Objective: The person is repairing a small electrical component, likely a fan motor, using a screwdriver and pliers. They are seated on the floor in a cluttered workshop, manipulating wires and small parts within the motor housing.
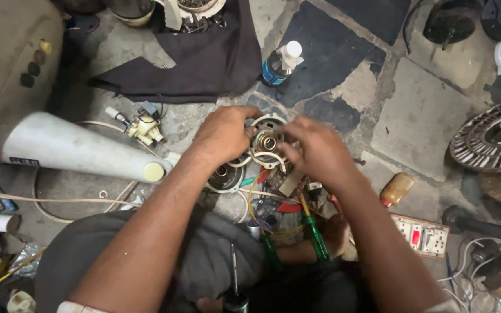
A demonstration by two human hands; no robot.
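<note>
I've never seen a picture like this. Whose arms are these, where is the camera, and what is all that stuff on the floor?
The camera sits on a person's head and looks down, so both bare arms belong to that person, who sits on a stone floor. The left hand and right hand together grip a round metal motor part with a bearing at its middle. A second round metal part lies just below it. Nearby lie two green-handled screwdrivers, a white cone-shaped tube, a small plastic bottle, a dark cloth, a switch board and loose wires.
</note>
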